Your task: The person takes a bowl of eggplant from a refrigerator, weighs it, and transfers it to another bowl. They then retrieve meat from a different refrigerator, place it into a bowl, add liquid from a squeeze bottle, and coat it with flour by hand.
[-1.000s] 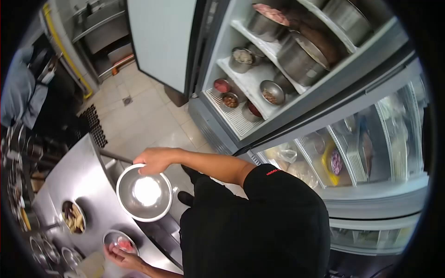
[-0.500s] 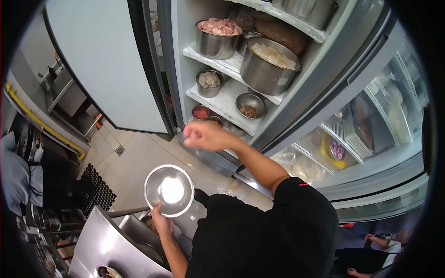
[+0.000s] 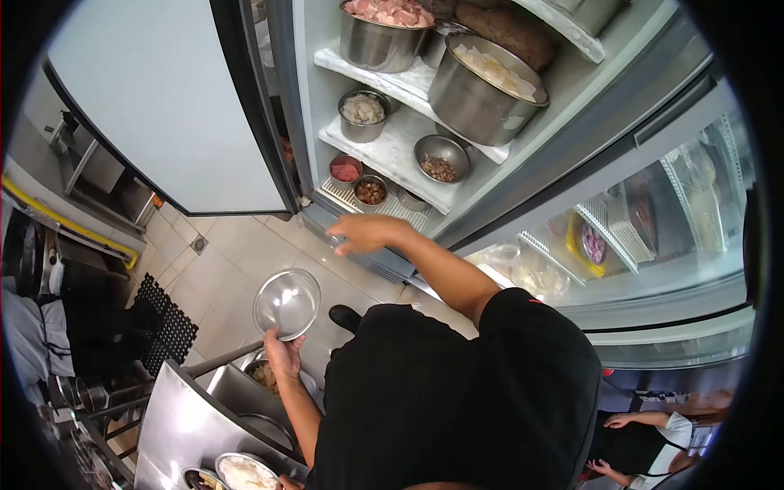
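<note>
Fridge (image 3: 316,217), past R fingers (image 3: 340,233): upper-mid shelf (image 3: 404,86) w/ meat pot (image 3: 380,45) & big pot (image 3: 469,94); next shelf down (image 3: 388,155) w/ small pot (image 3: 362,127) & bowl of brown bits (image 3: 439,162). Base rack (image 3: 398,214), nearest R fingers: red tub (image 3: 345,170) & brown tub (image 3: 370,192), side by side, plus a 3rd tub (image 3: 410,199), part hidden. Tiled floor (image 3: 245,255), under both hands' fingers: drain (image 3: 198,243) & blk mat (image 3: 173,322), well off from L fingers (image 3: 274,336). Steel table (image 3: 167,437), nearer L fingers than R: 2 bowls, white-filled bowl (image 3: 247,474) just beside smaller bowl (image 3: 202,480), cut off at edge of view.
</note>
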A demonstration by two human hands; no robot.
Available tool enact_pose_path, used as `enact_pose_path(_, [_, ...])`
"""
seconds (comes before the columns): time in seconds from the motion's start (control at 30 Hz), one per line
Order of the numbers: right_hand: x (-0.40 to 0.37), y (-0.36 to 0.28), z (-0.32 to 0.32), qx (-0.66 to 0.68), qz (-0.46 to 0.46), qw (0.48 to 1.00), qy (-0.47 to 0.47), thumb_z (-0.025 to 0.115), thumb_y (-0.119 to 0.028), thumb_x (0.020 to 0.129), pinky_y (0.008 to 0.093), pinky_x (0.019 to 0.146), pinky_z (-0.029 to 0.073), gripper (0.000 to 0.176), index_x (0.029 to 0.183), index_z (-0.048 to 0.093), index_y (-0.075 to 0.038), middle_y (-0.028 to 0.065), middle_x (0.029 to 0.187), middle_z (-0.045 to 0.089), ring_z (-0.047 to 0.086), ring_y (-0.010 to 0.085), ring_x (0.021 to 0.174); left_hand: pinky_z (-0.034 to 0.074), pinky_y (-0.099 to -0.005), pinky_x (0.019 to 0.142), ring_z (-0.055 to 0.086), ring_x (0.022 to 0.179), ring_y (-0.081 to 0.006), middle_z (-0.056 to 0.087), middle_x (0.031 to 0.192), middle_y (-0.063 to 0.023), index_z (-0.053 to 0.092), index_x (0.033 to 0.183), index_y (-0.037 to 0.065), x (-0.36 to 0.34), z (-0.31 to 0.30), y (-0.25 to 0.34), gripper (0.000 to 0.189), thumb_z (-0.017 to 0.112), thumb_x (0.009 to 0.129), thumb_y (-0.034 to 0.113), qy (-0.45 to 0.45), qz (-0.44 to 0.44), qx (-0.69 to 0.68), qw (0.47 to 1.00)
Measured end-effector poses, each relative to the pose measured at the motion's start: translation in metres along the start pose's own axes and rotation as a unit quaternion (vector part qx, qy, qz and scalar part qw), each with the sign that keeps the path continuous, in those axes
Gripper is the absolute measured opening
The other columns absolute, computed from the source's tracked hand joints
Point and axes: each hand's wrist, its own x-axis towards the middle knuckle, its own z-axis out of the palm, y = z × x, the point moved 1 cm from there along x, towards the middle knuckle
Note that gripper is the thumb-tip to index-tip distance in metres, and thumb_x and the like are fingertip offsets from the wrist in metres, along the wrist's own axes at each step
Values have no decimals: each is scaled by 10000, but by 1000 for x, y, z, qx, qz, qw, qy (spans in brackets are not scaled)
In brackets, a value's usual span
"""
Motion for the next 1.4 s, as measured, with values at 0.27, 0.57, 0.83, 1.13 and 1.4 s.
enact_pose_path(0.27, [-6, 12, 36, 62, -8, 998, 26, 639, -155, 726, 371, 645, 451, 164, 818, 586, -30, 123, 779, 609, 570, 256, 716, 552, -366, 599, 627, 853, -264, 561, 1104, -148, 448, 1215, 13, 16, -52, -25, 475, 400, 872, 338, -17, -24, 49, 998])
enact_pose_path(0.57, [-46, -71, -91, -45, -120, 970, 206, 560, -152, 841, 390, 821, 450, 239, 1014, 578, 12, 174, 971, 575, 557, 324, 928, 424, -266, 367, 539, 522, -177, 581, 774, -63, 486, 1015, 62, 29, -47, -4, 338, 438, 832, 342, -46, -40, 57, 997])
enact_pose_path(0.83, [-135, -194, -257, -275, -191, 804, 492, 610, -83, 817, 336, 791, 477, 127, 911, 617, 2, 124, 932, 620, 599, 259, 888, 414, -265, 389, 541, 545, -167, 584, 769, -65, 505, 1015, 45, 29, -31, 8, 350, 428, 837, 336, -74, -11, 115, 990])
enact_pose_path(1.13, [-118, -178, -221, -75, -115, 924, 356, 587, -165, 864, 299, 699, 462, 190, 942, 624, 4, 97, 859, 610, 584, 186, 771, 406, -292, 451, 536, 590, -178, 570, 771, -80, 521, 962, 35, 27, -32, 5, 328, 396, 856, 318, -57, 17, 91, 994])
enact_pose_path(1.4, [115, -149, -98, -49, -167, 983, -60, 565, -207, 838, 355, 654, 460, 224, 989, 593, -44, 139, 767, 606, 584, 266, 717, 403, -295, 397, 551, 558, -196, 573, 781, -106, 513, 975, 15, 5, -52, 10, 289, 415, 860, 262, 17, 26, 47, 998])
